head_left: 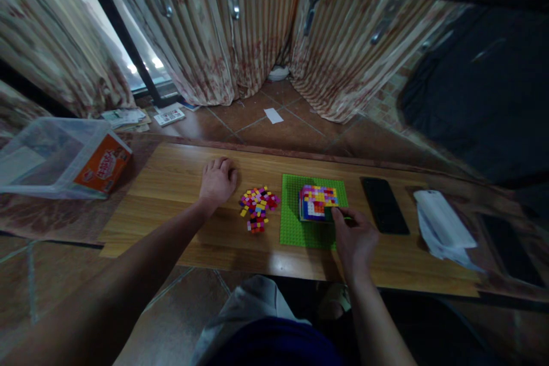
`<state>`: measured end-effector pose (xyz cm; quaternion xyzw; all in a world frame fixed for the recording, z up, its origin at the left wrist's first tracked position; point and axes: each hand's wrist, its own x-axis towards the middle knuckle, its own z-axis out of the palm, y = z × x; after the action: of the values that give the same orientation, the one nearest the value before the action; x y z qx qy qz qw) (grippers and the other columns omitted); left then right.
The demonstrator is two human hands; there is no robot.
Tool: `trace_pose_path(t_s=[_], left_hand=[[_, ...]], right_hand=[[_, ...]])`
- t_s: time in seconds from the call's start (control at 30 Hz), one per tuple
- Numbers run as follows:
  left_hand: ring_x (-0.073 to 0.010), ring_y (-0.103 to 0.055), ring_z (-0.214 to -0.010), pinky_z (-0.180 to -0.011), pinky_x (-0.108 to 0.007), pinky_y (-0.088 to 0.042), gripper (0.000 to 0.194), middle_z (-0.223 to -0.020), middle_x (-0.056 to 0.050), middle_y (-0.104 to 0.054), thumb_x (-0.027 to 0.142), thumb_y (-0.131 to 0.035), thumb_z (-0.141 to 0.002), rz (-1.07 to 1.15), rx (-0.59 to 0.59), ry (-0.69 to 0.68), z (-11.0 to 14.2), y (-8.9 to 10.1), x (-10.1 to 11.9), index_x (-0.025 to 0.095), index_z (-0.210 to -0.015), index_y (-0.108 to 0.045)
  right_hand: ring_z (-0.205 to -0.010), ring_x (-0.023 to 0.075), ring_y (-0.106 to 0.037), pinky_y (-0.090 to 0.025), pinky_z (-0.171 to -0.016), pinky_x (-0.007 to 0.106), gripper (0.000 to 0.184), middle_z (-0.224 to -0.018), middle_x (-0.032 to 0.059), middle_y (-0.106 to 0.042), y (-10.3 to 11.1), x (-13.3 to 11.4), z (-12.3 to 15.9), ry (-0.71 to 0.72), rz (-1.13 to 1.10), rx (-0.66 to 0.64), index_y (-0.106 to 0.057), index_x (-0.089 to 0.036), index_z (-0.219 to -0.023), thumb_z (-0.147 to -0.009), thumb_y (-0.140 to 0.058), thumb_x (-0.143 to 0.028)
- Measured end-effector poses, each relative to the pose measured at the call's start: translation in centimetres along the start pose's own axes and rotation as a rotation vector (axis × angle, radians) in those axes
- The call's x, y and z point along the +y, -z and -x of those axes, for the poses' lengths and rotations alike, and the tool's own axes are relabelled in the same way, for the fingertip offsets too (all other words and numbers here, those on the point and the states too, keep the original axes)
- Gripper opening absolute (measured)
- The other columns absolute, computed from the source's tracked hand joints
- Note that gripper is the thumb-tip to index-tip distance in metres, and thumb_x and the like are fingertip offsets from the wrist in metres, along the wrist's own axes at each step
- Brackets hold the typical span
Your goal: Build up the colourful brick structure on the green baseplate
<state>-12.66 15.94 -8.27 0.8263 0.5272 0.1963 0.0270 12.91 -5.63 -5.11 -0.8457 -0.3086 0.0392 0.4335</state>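
A green studded baseplate [291,233] lies on the wooden board in front of me. On it stands a multicoloured block of stacked building bricks [315,200], with yellow, pink, red, white and blue on top. My right hand [357,237] is at the block's near right corner, thumb and fingers pinched on a dark green brick [328,214]; the fingertips partly hide it. My left hand [218,181] rests palm down on the board, fingers loosely bent and seemingly holding nothing. Between that hand and the baseplate lies a loose pile of small bricks [258,201] in several colours.
Right of the baseplate lies a black phone [385,206], then a white case [446,220] on a plastic bag. A clear plastic bin [55,154] with an orange label stands at the left. Curtains [206,40] hang beyond the wooden board [171,177].
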Motion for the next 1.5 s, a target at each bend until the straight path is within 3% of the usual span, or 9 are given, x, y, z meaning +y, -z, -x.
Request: trace_pose_path(t_s=[0.17,0.6,1.1,1.2,1.37,1.5], left_hand=[[-0.0328,-0.051,-0.117,-0.102,-0.048,-0.039,0.035,-0.128,-0.015,-0.059,0.030,-0.045,-0.089,0.021,-0.006,0.006,0.0,0.1,0.1,0.014,-0.117,-0.059],[-0.0321,-0.052,-0.116,-0.102,-0.047,-0.039,0.035,-0.127,-0.015,-0.060,0.029,-0.046,-0.089,0.006,0.003,0.003,0.0,-0.1,0.0,0.014,-0.118,-0.059],[-0.0321,-0.051,-0.117,-0.102,-0.048,-0.039,0.033,-0.126,-0.015,-0.059,0.029,-0.046,-0.089,0.022,-0.010,0.009,0.0,0.0,0.0,0.015,-0.116,-0.060],[-0.0318,-0.051,-0.118,-0.103,-0.048,-0.038,0.033,-0.127,-0.014,-0.058,0.029,-0.046,-0.090,0.027,-0.004,0.006,0.0,0.0,0.0,0.015,-0.116,-0.059],[-0.0319,-0.050,-0.117,-0.102,-0.049,-0.038,0.033,-0.127,-0.014,-0.058,0.029,-0.045,-0.090,0.022,-0.010,0.007,0.1,0.0,0.0,0.015,-0.116,-0.059],[-0.0311,-0.050,-0.117,-0.103,-0.048,-0.037,0.032,-0.128,-0.014,-0.058,0.029,-0.045,-0.091,0.031,-0.025,0.012,0.2,0.1,0.1,0.015,-0.116,-0.058]], right_hand=[[-0.067,0.0216,-0.062,-0.046,-0.064,0.034,0.039,-0.077,0.0098,-0.071,-0.1,0.2,0.0,-0.040,-0.040,-0.007,-0.075,-0.013,-0.085,-0.078,-0.063,-0.050],[-0.064,0.0202,-0.061,-0.045,-0.063,0.033,0.032,-0.074,0.0090,-0.069,0.0,-0.1,-0.1,0.016,-0.008,0.025,-0.074,-0.012,-0.080,-0.078,-0.064,-0.043],[-0.071,0.0246,-0.065,-0.047,-0.066,0.035,0.042,-0.081,0.0128,-0.073,0.4,0.1,0.0,-0.045,-0.044,-0.077,-0.075,-0.012,-0.086,-0.078,-0.063,-0.051],[-0.072,0.0239,-0.066,-0.048,-0.067,0.035,0.044,-0.086,0.0132,-0.073,0.9,0.3,0.6,-0.050,-0.053,-0.026,-0.075,-0.012,-0.089,-0.078,-0.062,-0.053],[-0.072,0.0208,-0.064,-0.050,-0.067,0.034,0.038,-0.085,0.0103,-0.070,1.7,-0.6,2.6,0.103,-0.078,0.056,-0.072,-0.014,-0.087,-0.085,-0.058,-0.049],[-0.078,0.0205,-0.064,-0.053,-0.071,0.035,0.027,-0.089,0.0086,-0.070,0.9,-2.3,5.1,0.266,-0.161,-0.109,-0.072,-0.018,-0.089,-0.088,-0.057,-0.041]])
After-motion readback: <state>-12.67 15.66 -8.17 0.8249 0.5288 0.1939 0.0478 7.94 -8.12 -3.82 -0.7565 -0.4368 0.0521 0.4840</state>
